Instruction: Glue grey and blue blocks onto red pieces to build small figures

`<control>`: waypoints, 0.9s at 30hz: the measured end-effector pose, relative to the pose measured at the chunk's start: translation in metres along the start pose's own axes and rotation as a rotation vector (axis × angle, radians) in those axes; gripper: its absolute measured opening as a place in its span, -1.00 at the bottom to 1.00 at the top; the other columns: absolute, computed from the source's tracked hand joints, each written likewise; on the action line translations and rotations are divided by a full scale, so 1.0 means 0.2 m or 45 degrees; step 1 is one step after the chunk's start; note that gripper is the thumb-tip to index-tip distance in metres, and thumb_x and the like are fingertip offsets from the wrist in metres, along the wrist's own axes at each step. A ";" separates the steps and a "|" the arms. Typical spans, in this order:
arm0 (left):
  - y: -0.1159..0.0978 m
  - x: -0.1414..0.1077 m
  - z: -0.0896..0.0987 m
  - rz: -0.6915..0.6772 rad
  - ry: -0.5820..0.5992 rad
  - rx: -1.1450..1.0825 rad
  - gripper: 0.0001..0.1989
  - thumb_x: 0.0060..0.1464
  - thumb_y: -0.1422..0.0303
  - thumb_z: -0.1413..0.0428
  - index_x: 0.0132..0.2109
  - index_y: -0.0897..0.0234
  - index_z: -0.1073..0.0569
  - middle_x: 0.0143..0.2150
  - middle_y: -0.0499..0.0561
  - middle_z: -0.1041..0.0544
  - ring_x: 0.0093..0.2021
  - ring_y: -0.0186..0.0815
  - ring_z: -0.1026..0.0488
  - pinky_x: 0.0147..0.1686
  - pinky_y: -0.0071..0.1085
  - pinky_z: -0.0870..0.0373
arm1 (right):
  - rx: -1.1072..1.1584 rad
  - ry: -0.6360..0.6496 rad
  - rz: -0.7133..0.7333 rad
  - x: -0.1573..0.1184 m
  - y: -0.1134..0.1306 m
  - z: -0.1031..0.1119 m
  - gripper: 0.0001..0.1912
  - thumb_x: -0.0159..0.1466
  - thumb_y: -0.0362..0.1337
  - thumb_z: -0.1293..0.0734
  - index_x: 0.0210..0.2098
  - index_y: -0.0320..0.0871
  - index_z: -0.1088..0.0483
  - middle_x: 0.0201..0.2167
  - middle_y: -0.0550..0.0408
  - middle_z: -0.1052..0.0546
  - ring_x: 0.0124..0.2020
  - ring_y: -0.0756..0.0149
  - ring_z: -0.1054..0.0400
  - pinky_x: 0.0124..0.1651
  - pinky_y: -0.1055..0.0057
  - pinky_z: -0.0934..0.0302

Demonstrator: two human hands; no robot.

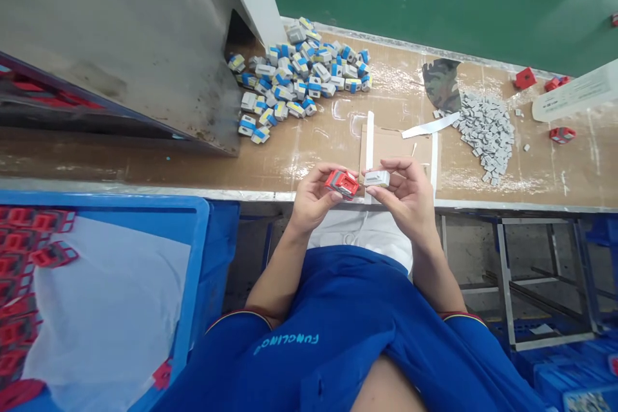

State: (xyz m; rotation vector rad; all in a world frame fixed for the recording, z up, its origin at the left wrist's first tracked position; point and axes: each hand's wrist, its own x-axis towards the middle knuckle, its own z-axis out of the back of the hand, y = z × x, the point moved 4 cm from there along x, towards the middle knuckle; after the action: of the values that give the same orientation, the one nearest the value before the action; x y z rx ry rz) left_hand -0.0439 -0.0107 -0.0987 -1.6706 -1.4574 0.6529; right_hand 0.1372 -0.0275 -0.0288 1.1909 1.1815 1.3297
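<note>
Near the table's front edge, my left hand [313,201] is closed round a red and grey plastic part [342,184] with a recess facing up. Just to its right, my right hand [409,196] pinches a small light grey block [377,178] between thumb and fingers. The two parts are held side by side with a narrow gap between them. Behind and below my hands lies a piece of cardboard [392,141] with white strips along its sides.
Grey, blue and yellow blocks [299,74] are heaped at the back left beside a metal chute [145,38]. Small grey pieces [487,132] lie right, near a camouflage cloth [443,85] and red parts [524,78]. A blue crate [200,238] of red parts stands left.
</note>
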 end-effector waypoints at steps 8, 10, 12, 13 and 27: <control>0.03 0.03 -0.04 0.079 -0.028 0.031 -0.43 -0.01 0.02 -0.53 0.05 0.19 -0.64 0.00 0.15 -0.76 -0.11 -0.15 -0.75 -0.15 -0.30 -0.72 | -0.439 -0.009 0.290 -0.03 0.08 0.07 -0.58 0.51 -0.10 -0.39 0.32 0.12 -0.52 -0.10 0.02 -0.56 -0.08 0.19 -0.50 -0.10 0.20 -0.54; 0.04 0.04 -0.06 0.090 -0.045 0.039 -0.43 0.00 0.03 -0.53 0.08 0.18 -0.64 0.00 0.14 -0.76 -0.13 -0.17 -0.75 -0.18 -0.34 -0.71 | -0.571 0.003 0.321 -0.02 0.09 0.08 -0.54 0.53 -0.11 -0.36 0.39 0.14 -0.46 -0.09 0.02 -0.57 -0.07 0.18 -0.49 -0.04 0.17 -0.53; 0.05 0.04 -0.07 0.088 -0.062 0.068 -0.45 0.01 0.05 -0.53 0.08 0.17 -0.66 -0.01 0.12 -0.76 -0.11 -0.19 -0.74 -0.17 -0.37 -0.68 | -0.611 0.002 0.324 -0.02 0.09 0.07 -0.50 0.52 -0.11 -0.37 0.43 0.12 -0.42 -0.08 0.03 -0.59 -0.11 0.20 -0.50 -0.03 0.18 -0.54; 0.05 0.05 -0.08 0.086 -0.066 0.085 -0.46 0.01 0.07 -0.54 0.08 0.17 -0.67 -0.03 0.11 -0.76 -0.10 -0.20 -0.73 -0.16 -0.39 -0.67 | -0.612 -0.015 0.319 -0.01 0.09 0.07 -0.48 0.51 -0.11 -0.39 0.43 0.12 -0.41 -0.07 0.03 -0.61 -0.13 0.22 -0.52 -0.04 0.20 -0.55; -0.02 0.09 -0.15 0.086 -0.056 0.250 -0.55 0.04 0.11 -0.52 0.04 0.16 -0.73 -0.13 0.04 -0.73 -0.14 -0.24 -0.70 -0.12 -0.40 -0.67 | -0.576 -0.171 0.329 0.02 0.09 0.09 -0.80 0.39 -0.12 -0.55 -0.04 0.01 -0.62 -0.18 0.08 -0.70 -0.27 0.26 -0.57 -0.16 0.24 -0.56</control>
State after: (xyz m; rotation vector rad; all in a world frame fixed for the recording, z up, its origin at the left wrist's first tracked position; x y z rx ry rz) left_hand -0.0183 0.0003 -0.0777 -1.5662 -1.3255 0.8472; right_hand 0.1541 -0.0246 -0.0094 1.0988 0.5979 1.5785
